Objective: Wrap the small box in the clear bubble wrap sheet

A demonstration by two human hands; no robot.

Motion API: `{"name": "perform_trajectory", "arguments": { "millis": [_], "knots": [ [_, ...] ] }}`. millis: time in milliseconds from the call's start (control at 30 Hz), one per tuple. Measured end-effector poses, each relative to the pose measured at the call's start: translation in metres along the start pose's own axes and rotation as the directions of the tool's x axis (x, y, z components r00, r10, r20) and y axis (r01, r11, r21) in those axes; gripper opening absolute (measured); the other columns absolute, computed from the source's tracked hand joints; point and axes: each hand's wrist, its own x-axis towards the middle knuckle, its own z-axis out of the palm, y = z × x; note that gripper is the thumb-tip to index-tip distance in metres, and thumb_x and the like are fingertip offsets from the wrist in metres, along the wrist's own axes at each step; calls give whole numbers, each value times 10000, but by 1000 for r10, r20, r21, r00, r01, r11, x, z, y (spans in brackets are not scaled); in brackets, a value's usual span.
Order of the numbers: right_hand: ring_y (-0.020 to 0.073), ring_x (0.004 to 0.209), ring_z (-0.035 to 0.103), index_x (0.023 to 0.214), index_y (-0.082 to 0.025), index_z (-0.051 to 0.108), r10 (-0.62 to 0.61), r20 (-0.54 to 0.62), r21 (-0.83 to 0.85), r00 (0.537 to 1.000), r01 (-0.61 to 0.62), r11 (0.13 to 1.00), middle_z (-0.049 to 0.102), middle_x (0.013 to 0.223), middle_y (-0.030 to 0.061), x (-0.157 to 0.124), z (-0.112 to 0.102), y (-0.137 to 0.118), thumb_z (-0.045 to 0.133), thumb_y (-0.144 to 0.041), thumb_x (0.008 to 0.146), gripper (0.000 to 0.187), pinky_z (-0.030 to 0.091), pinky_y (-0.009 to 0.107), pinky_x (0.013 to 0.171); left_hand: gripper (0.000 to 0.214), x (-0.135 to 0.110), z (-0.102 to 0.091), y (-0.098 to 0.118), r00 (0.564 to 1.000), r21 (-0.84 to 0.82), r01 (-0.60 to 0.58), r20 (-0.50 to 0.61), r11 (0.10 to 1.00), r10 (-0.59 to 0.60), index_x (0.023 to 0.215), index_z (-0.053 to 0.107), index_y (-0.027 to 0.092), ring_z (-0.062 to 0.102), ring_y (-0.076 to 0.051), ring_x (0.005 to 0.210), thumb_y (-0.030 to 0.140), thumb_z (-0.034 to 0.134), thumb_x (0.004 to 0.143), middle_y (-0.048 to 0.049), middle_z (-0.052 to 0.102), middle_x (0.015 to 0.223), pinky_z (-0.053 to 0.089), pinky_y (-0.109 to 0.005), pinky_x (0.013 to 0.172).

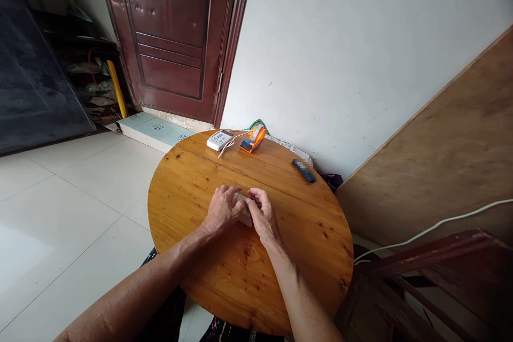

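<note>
Two bare hands, close together over a round wooden table [188,192]. Small pale pack [245,218] between them.

Which hand has it?

Left hand [223,207], by the look of it: thumb across the pack, fingers reaching past its far end. Grasping, not clenched.

Right hand [263,215]?

Just beside the left. Thumb tip at the pack's upper end, fingers loosely curved, not a fist. Cannot tell if it grips or only touches.

Readable label on the pack?

Too small, and the left hand covers part of it.

What's ahead of the hands?

Beyond them, slightly left: white device [218,140] with dark print, thin white cord [226,146] lying beside it. Next to that, nearly straight ahead: orange tape dispenser [256,141]. Both near the table's far edge, well apart from the hands.

To their right?

Ahead and right: dark elongated object [303,170] on the tabletop, pixelated, can't identify. Farther right, off the table: pale cable [433,226] running in front of a brown panel [433,144].

Background?

Ahead-left, a dark red door [168,37]. Ahead-right, a white wall [340,48].
</note>
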Motion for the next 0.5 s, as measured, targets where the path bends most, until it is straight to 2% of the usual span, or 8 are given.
{"name": "perform_trajectory", "arguments": {
  "millis": [200, 400, 500],
  "knots": [
    [223, 966, 619, 1008, -218, 586, -11, -18, -29, 1000, 11, 1000, 662, 1028, 71, 2, 0, -1, 597, -371, 738, 311, 492, 379, 889, 359, 3, 3, 1, 999, -113, 37, 29, 993, -34, 1095, 671, 144, 561, -243, 1026, 190, 522, 772, -97, 626, 1054, 450, -386, 960],
    [190, 748, 599, 863, -222, 622, -4, 111, -132, 994, 18, 991, 669, 800, 13, -3, -5, -8, 535, -415, 815, 217, 471, 303, 702, 252, 5, 7, -10, 995, -253, 99, 49, 962, -90, 960, 677, 170, 590, -191, 874, 260, 565, 752, -48, 615, 948, 495, -308, 789],
    [182, 716, 585, 821, -221, 628, -17, 118, -169, 993, 37, 985, 659, 754, 1, -3, -6, -9, 525, -413, 823, 218, 451, 285, 661, 258, 6, 11, -15, 995, -317, 98, 61, 943, -83, 952, 668, 161, 590, -170, 820, 290, 571, 749, -40, 613, 911, 492, -271, 718]
  ]
}}
